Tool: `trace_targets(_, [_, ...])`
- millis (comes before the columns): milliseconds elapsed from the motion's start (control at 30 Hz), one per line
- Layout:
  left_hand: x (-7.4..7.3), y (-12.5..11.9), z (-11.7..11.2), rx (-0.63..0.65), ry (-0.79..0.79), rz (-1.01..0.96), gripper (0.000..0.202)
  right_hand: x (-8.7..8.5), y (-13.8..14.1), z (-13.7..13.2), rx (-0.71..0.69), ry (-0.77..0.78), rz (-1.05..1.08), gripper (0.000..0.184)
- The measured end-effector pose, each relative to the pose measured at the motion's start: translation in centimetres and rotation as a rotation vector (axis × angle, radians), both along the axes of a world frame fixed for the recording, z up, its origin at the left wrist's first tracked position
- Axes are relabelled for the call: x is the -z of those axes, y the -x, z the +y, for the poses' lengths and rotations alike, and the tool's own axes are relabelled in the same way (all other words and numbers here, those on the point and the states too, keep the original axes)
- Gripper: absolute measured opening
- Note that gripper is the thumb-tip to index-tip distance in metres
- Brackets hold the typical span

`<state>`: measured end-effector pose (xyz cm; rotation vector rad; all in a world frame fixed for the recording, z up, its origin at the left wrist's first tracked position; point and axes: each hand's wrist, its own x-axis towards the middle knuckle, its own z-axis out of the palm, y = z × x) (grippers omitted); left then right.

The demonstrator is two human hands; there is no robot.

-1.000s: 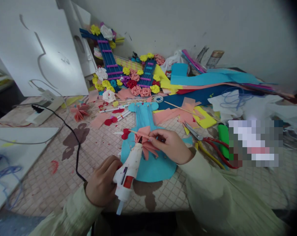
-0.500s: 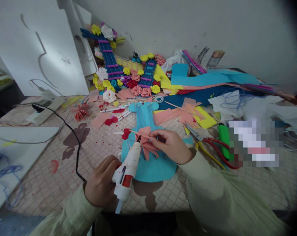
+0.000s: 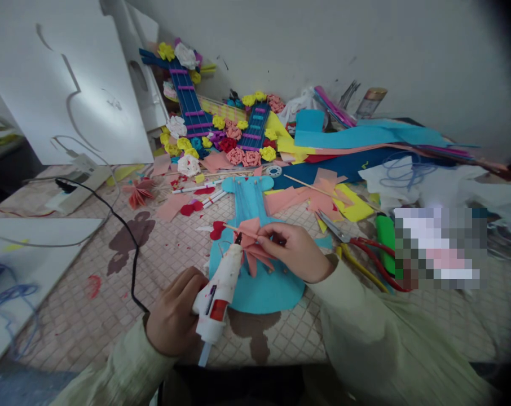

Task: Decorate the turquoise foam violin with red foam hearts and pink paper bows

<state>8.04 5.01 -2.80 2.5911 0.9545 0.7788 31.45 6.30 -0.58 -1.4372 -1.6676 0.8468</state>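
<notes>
My left hand (image 3: 177,313) is closed round the handle of a white hot glue gun (image 3: 221,282), with a clear glue stick (image 3: 204,354) poking out of its rear. The gun's dark nozzle points up at a pink folded paper flower (image 3: 255,256). Between the thumb and fingertips of my right hand (image 3: 295,248) is pinched the flower's upper edge. A thin wooden stick (image 3: 234,228) lies across the top of the pink paper, its far end near a red paper piece (image 3: 217,230). Beneath all this a turquoise guitar-shaped cutout (image 3: 268,296) rests flat on the table.
Scissors (image 3: 344,235) with red handles and a green object (image 3: 384,239) lie at the right. Decorated blue paper guitars (image 3: 190,107) lean at the back among paper flowers. A black cord (image 3: 131,234) runs across the left, near a power strip (image 3: 80,180). Another folded pink flower (image 3: 140,193) lies there.
</notes>
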Motion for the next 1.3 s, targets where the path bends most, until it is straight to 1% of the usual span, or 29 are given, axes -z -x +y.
trace_targets(267, [-0.3, 0.3, -0.1, -0.014, 0.032, 0.007, 0.006, 0.3, 0.0, 0.1, 0.017, -0.06, -0.046, 0.01])
trace_targets(367, [-0.5, 0.4, -0.3, -0.071, 0.085, -0.029, 0.007, 0.4, 0.0, 0.1, 0.037, -0.086, -0.079, 0.009])
trace_targets(433, [-0.5, 0.8, -0.3, -0.182, 0.163, -0.086, 0.006, 0.5, -0.1, 0.1, 0.054, -0.102, -0.1, 0.009])
trace_targets(500, [-0.5, 1.7, 0.2, -0.381, 0.304, -0.204, 0.009, 0.6, -0.2, 0.1, 0.065, -0.111, -0.113, 0.009])
trace_targets(567, [-0.8, 3.1, 1.1, -0.588, 0.441, -0.35, 0.021, 0.7, -0.2, 0.1, 0.075, -0.115, -0.107, 0.01])
trace_targets(600, [-1.0, 4.0, 1.8, -0.65, 0.476, -0.397, 0.027, 0.7, -0.2, 0.1, 0.079, -0.118, -0.101, 0.01])
trace_targets(633, [-1.3, 5.0, 2.5, -0.708, 0.45, -0.416, 0.029, 0.7, -0.2, 0.1, 0.082, -0.119, -0.096, 0.01])
trace_targets(667, [-1.7, 5.9, 3.3, -0.745, 0.408, -0.378, 0.028, 0.7, -0.2, 0.1, 0.083, -0.12, -0.094, 0.01])
trace_targets(733, [-2.2, 7.5, 4.9, -0.825, 0.334, -0.223, 0.029, 0.7, -0.2, 0.1, 0.083, -0.115, -0.106, 0.01])
trace_targets(767, [-2.4, 8.2, 5.6, -0.834, 0.321, -0.133, 0.031, 0.7, -0.2, 0.1, 0.08, -0.109, -0.115, 0.01])
trace_targets(800, [-2.4, 8.8, 6.2, -0.868, 0.289, -0.086, 0.033, 0.7, -0.2, 0.1, 0.078, -0.103, -0.121, 0.011])
trace_targets(867, [-2.1, 9.7, 7.3, -0.941, 0.269, -0.041, 0.037, 0.7, -0.3, 0.1, 0.079, -0.094, -0.127, 0.011])
trace_targets(1000, [-1.0, 11.3, 8.5, -1.153, 0.242, 0.075, 0.041, 0.9, -0.4, 0.2, 0.095, -0.091, -0.112, 0.011])
trace_targets(1067, [-0.7, 12.0, 8.6, -1.157, 0.228, 0.14, 0.042, 0.9, -0.4, 0.2, 0.091, -0.089, -0.107, 0.011])
trace_targets(1200, [-0.7, 12.4, 8.3, -1.009, 0.14, 0.168, 0.042, 0.9, -0.4, 0.2, 0.09, -0.081, -0.115, 0.011])
trace_targets(1233, [-0.7, 12.4, 8.1, -0.993, 0.124, 0.166, 0.043, 1.0, -0.4, 0.3, 0.092, -0.079, -0.117, 0.011])
trace_targets(1300, [-0.8, 12.2, 7.9, -1.011, 0.13, 0.175, 0.045, 1.0, -0.4, 0.3, 0.095, -0.077, -0.118, 0.011])
